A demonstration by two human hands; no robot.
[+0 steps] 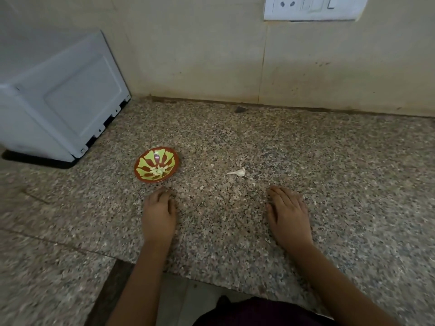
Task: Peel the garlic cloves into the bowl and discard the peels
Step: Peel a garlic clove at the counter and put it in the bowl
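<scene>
A small red bowl (143, 175) with a green leaf pattern stands on the speckled granite counter (235, 137). Pale garlic cloves (159, 171) lie in its bottom. To its right, a single white garlic piece with a papery tail (239, 172) lies on the stone. My left hand (159, 214) rests palm down on the counter just below the bowl, holding nothing. My right hand (288, 214) lies flat on the counter below and to the right of the garlic piece, also holding nothing.
A white microwave (58, 100) stands at the back left, close to the bowl. A tiled wall (211, 55) with a switch plate (313, 7) closes the back. The counter's front edge (211, 282) runs near my body.
</scene>
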